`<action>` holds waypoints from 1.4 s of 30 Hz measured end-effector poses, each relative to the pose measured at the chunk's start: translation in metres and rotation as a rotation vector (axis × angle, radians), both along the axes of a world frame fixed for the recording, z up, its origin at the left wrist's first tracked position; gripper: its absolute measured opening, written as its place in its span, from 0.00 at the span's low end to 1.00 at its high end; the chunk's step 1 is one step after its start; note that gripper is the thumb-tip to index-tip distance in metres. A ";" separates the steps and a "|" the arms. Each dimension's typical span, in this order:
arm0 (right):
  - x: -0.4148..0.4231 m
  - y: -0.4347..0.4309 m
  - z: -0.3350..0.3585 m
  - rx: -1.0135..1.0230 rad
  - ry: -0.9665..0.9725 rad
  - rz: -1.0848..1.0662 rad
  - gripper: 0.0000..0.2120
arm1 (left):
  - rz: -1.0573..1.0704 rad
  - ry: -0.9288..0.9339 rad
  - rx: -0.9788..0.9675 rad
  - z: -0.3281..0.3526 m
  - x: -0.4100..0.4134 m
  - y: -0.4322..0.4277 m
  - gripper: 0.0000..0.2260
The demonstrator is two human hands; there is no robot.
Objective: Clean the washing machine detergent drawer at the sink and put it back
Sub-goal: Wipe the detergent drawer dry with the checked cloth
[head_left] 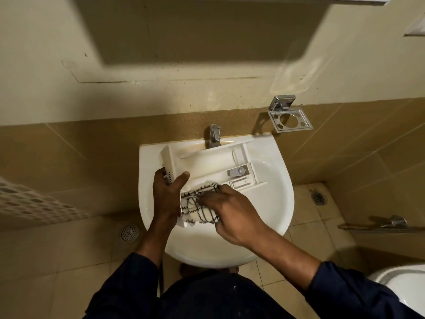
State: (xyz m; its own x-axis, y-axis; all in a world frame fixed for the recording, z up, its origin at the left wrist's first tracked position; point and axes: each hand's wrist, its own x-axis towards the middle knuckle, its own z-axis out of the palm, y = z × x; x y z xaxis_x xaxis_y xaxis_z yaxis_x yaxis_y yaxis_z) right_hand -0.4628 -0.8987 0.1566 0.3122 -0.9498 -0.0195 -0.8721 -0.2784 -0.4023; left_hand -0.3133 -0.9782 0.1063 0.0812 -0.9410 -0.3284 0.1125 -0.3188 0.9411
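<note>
Tan tiled wall (92, 157) behind, and below it the white sink (282, 203) fills the middle of the view. Lying across the sink's top, from the left rim toward the right, is the white drawer (207, 161), open side up, its far edge just in front of the tap (215, 135). At the bottom right corner, the white curve of a toilet (404, 286).

Left hand (167, 192) is on the drawer's front panel at the left end: fingers wrapped round the outer face, thumb hooked over the top edge, a firm grip. Right hand (232, 208) has its fingers curled over a bunched white cloth (202, 206) with thin dark zigzag checks, pressing it into the drawer's near compartment, just beside the left thumb. Dark blue sleeves on both arms.

On the wall to the right of the tap, a chrome holder (290, 119) with round cut-outs. Two round floor drains, one left (130, 232) and one right (318, 198) of the sink. Inside the drawer, a small grey cap (239, 172) sits in the right-hand section.

Writing? There is dark lettering on the front panel beside the left fingers, but it is mostly covered and cannot be read.
</note>
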 end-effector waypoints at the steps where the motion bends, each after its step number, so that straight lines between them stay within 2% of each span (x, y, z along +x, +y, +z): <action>1: 0.003 0.004 -0.003 0.000 0.044 0.028 0.30 | -0.013 -0.007 0.010 0.001 -0.001 0.000 0.26; 5: -0.004 0.005 -0.011 0.031 0.117 -0.011 0.27 | -0.060 0.005 0.012 0.004 0.003 0.004 0.27; 9: -0.028 -0.006 -0.008 0.123 0.186 -0.194 0.15 | -0.127 0.003 0.008 0.003 0.007 0.007 0.27; 12: -0.033 -0.007 -0.002 0.200 0.268 -0.228 0.15 | -0.160 0.000 -0.013 0.006 0.002 0.009 0.26; 16: -0.004 -0.004 0.004 0.166 0.181 -0.177 0.11 | -0.155 -0.019 -0.049 0.009 -0.007 0.008 0.22; 18: 0.009 0.000 0.001 0.160 0.183 -0.089 0.12 | -0.152 -0.017 -0.059 0.011 -0.010 0.008 0.20; 21: -0.003 0.000 -0.002 0.157 0.154 -0.069 0.20 | -0.121 0.017 -0.058 0.012 -0.007 0.008 0.20; 25: -0.043 -0.005 0.000 0.211 0.213 -0.234 0.15 | -0.107 0.038 -0.043 0.009 -0.002 0.013 0.21; 28: -0.041 -0.004 0.000 0.200 0.251 -0.246 0.12 | -0.110 0.038 -0.039 0.006 -0.006 0.013 0.21; 31: -0.015 -0.001 -0.004 0.160 0.177 -0.239 0.11 | -0.108 0.042 -0.054 0.010 -0.012 0.011 0.19; 34: 0.007 0.009 -0.008 0.054 0.141 -0.107 0.16 | -0.085 0.063 -0.052 0.011 -0.014 0.011 0.18; 38: -0.020 0.014 -0.008 -0.033 0.116 -0.083 0.30 | -0.075 0.091 -0.038 0.005 -0.009 0.012 0.22; 42: -0.057 0.010 0.006 0.100 0.092 -0.249 0.22 | -0.095 0.097 -0.002 -0.003 -0.004 0.012 0.23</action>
